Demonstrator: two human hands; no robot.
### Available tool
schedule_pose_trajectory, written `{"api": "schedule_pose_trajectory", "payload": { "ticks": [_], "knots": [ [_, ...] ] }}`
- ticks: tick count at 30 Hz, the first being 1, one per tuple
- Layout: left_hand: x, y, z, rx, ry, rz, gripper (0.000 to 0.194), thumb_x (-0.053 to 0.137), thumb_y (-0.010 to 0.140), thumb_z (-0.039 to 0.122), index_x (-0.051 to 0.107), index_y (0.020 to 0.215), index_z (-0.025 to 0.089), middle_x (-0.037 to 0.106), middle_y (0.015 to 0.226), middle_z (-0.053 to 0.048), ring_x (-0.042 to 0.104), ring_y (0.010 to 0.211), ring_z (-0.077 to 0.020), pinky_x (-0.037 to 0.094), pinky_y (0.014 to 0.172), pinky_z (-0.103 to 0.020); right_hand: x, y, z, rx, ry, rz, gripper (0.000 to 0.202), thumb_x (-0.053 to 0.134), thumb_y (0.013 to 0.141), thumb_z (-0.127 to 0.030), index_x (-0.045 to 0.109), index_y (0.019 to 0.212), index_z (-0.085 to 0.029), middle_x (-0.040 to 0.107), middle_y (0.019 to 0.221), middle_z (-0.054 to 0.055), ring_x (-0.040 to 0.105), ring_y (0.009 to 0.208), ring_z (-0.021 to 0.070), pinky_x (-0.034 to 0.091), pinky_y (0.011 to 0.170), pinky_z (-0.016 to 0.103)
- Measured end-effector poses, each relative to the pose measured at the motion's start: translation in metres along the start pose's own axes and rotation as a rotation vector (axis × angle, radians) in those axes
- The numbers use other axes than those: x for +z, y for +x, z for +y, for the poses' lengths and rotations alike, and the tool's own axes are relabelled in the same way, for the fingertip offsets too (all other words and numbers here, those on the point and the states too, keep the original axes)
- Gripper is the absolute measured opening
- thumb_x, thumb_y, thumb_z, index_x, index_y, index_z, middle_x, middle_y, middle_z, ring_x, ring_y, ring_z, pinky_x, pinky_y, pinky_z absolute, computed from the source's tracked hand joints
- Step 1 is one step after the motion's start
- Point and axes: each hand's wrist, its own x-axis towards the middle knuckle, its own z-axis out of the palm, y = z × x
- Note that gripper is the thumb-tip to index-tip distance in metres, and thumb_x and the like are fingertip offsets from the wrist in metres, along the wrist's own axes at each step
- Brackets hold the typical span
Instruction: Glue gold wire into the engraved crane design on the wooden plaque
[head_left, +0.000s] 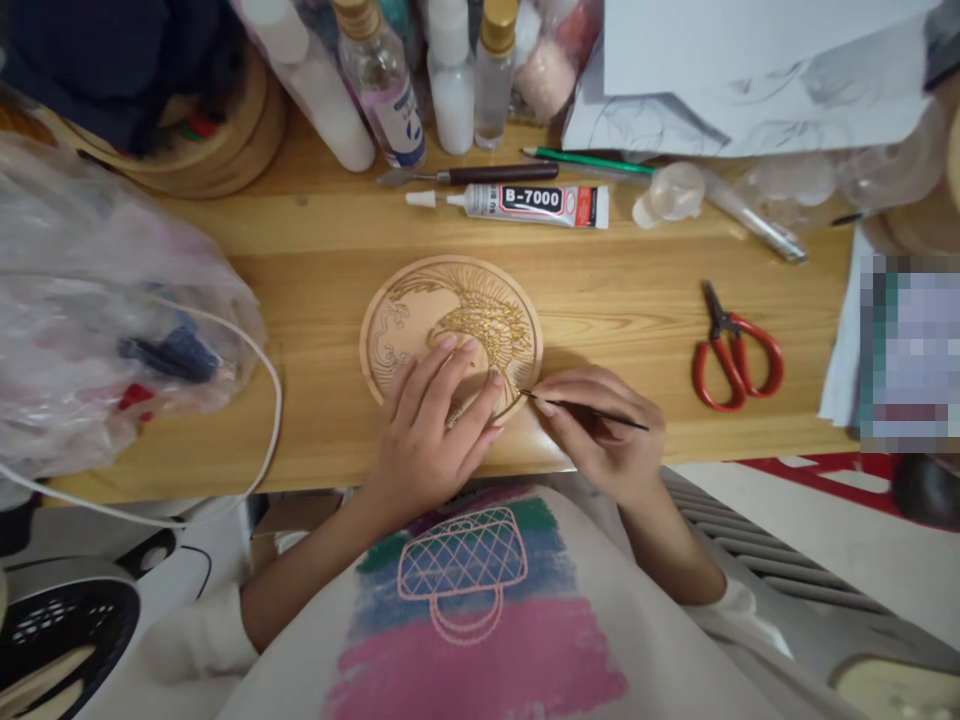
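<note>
A round wooden plaque (411,318) lies on the table, bearing a bird design with raised golden lines and feathers. My left hand (439,425) rests flat over its lower part with the fingers spread, covering some of the design. In my right hand (611,425) a thin dark tool, like a fine brush (600,410), is pinched between thumb and fingers. Its tip meets the plaque's lower right edge, close to my left fingertips. What exactly the tip touches is too small to make out.
Behind the plaque lie a B-7000 glue tube (536,204), a dark-handled knife (499,173) and a green pencil (589,160). Red-handled pliers (731,355) are to the right. Several bottles (454,90) stand at the back. On the left are a plastic bag (97,300) and a white cable (276,400).
</note>
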Motion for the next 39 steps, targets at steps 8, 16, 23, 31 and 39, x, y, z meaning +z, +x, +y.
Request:
{"api": "schedule_pose_trajectory", "payload": {
  "ticks": [8, 16, 23, 31, 39],
  "knots": [
    [0.0015, -0.0004, 0.0009, -0.010, -0.004, -0.023, 0.035, 0.059, 0.090, 0.028, 0.059, 0.125, 0.020, 0.052, 0.139, -0.017, 0.044, 0.135, -0.0322, 0.037, 0.109, -0.050, 0.0014, -0.0021, 0.0009, -0.019, -0.017, 0.007, 0.027, 0.067, 0.081, -0.008, 0.071, 0.100, -0.026, 0.074, 0.089, 0.003, 0.069, 0.080, 0.0183, 0.058, 0.073, 0.035],
    [0.0030, -0.0011, 0.0017, -0.018, 0.018, -0.028, 0.034, 0.058, 0.091, 0.027, 0.058, 0.125, 0.023, 0.051, 0.139, -0.014, 0.044, 0.136, -0.0310, 0.039, 0.108, -0.051, 0.0021, -0.0015, 0.0009, -0.034, -0.042, 0.015, 0.026, 0.066, 0.081, -0.008, 0.070, 0.100, -0.026, 0.074, 0.089, 0.003, 0.069, 0.079, 0.0186, 0.058, 0.072, 0.035],
    [0.0037, -0.0010, 0.0014, -0.001, 0.006, -0.020, 0.035, 0.059, 0.090, 0.024, 0.059, 0.125, 0.022, 0.050, 0.140, -0.016, 0.043, 0.136, -0.0323, 0.037, 0.109, -0.050, 0.0028, -0.0026, 0.0025, -0.063, -0.040, 0.018, 0.028, 0.067, 0.080, -0.006, 0.069, 0.101, -0.025, 0.073, 0.090, 0.004, 0.069, 0.080, 0.0178, 0.058, 0.073, 0.035],
    [0.0064, -0.0020, 0.0023, -0.023, 0.015, -0.019, 0.035, 0.057, 0.092, 0.026, 0.058, 0.127, 0.026, 0.049, 0.143, -0.013, 0.041, 0.138, -0.0309, 0.036, 0.110, -0.050, 0.0029, -0.0023, 0.0023, -0.068, -0.050, 0.007, 0.027, 0.065, 0.081, -0.009, 0.069, 0.102, -0.026, 0.074, 0.090, 0.004, 0.069, 0.080, 0.0187, 0.058, 0.072, 0.036],
    [0.0067, -0.0034, 0.0033, -0.013, 0.053, -0.022, 0.037, 0.058, 0.092, 0.030, 0.056, 0.128, 0.025, 0.046, 0.146, -0.014, 0.040, 0.139, -0.0312, 0.032, 0.112, -0.048, 0.0031, -0.0025, 0.0019, -0.078, -0.052, 0.007, 0.030, 0.065, 0.081, -0.007, 0.069, 0.104, -0.026, 0.073, 0.090, 0.004, 0.068, 0.080, 0.0183, 0.057, 0.072, 0.036]
  ]
}}
